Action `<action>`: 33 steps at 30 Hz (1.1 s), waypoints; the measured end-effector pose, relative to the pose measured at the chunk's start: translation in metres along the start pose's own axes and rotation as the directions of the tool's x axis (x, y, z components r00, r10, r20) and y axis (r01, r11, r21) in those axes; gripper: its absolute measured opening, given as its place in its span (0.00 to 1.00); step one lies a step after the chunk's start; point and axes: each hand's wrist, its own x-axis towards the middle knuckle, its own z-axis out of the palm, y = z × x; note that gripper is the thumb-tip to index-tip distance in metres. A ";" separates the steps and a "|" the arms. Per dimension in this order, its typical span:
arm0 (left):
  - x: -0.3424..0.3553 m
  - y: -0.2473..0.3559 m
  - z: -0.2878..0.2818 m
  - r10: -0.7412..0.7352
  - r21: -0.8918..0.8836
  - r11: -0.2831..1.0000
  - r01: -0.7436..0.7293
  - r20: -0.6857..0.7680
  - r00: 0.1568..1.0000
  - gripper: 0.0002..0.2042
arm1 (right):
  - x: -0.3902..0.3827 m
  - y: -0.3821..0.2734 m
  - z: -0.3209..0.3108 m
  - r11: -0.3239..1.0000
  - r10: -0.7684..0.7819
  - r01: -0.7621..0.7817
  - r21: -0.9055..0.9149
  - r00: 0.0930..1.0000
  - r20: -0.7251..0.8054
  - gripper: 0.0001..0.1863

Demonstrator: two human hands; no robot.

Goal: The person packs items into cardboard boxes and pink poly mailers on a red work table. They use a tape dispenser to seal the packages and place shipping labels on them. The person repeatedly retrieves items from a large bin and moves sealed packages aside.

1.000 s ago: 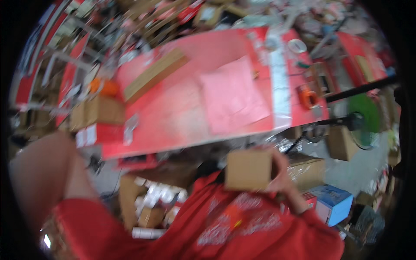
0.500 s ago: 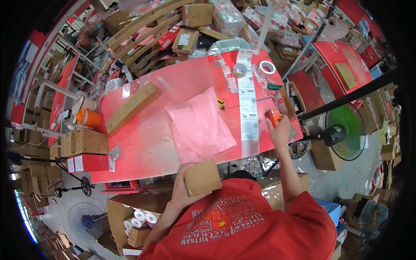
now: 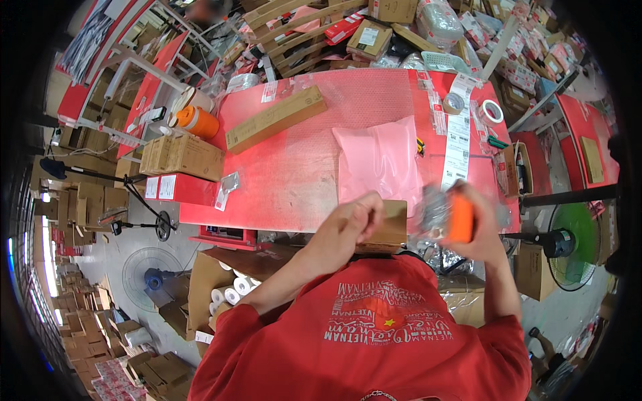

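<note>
Meanwhile, at the near edge of a red bench (image 3: 287, 184), two bare hands flank one small brown box (image 3: 390, 230). The left hand (image 3: 348, 224), fingers curled, overlaps the box's left side; whether it pinches anything cannot be told. The right hand (image 3: 485, 224) wraps around one orange tape dispenser (image 3: 461, 217), blurred. Beyond lie one pink bag (image 3: 376, 157), one label strip (image 3: 458, 150), one long carton (image 3: 275, 120) and two tape rolls (image 3: 491, 102).

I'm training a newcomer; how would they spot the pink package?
Find the big red table. Near its front edge, just beyond the left hand, lies the pink package. Its glossy pink surface sets it apart from the long brown carton leftward and white label strip rightward.
</note>
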 end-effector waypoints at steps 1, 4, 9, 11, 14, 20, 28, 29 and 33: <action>0.000 -0.001 0.008 -0.098 0.023 0.995 0.099 -0.012 0.995 0.33 | 0.012 -0.019 0.003 0.992 0.024 0.001 -0.123 0.979 0.201 0.42; 0.000 -0.005 0.028 -0.153 -0.124 0.982 0.141 -0.091 0.984 0.31 | 0.038 -0.052 0.019 0.988 0.004 0.012 -0.152 0.995 0.102 0.43; -0.010 -0.013 0.018 -0.369 -0.565 0.823 0.065 -0.443 0.817 0.25 | 0.044 -0.046 0.007 0.939 -0.145 0.228 -0.257 0.941 0.305 0.36; -0.024 -0.029 -0.009 -0.248 -0.470 0.879 0.078 -0.310 0.918 0.20 | 0.029 -0.025 -0.008 0.922 -0.194 0.265 -0.280 0.947 0.257 0.33; -0.035 -0.095 -0.012 -0.202 0.397 0.807 0.438 -0.512 0.835 0.28 | -0.003 0.020 -0.015 0.987 -0.035 0.093 -0.129 0.918 0.394 0.31; -0.037 -0.136 -0.043 0.323 0.626 0.779 0.013 -0.419 0.849 0.39 | -0.004 0.035 0.021 0.987 -0.054 0.095 -0.131 0.956 0.287 0.29; 0.040 -0.010 -0.026 -0.183 0.701 0.098 -0.707 0.711 0.679 0.36 | 0.081 -0.068 0.022 0.683 0.337 0.449 -0.576 0.507 0.794 0.17; 0.050 -0.009 -0.017 -0.161 0.643 0.064 -0.763 0.762 0.628 0.27 | 0.073 -0.067 0.048 0.585 0.407 0.563 -0.583 0.419 0.812 0.18; 0.053 -0.017 0.028 -0.503 0.576 -0.328 -0.749 0.564 0.654 0.17 | 0.055 0.014 0.067 0.622 0.563 0.480 -0.619 0.276 0.779 0.20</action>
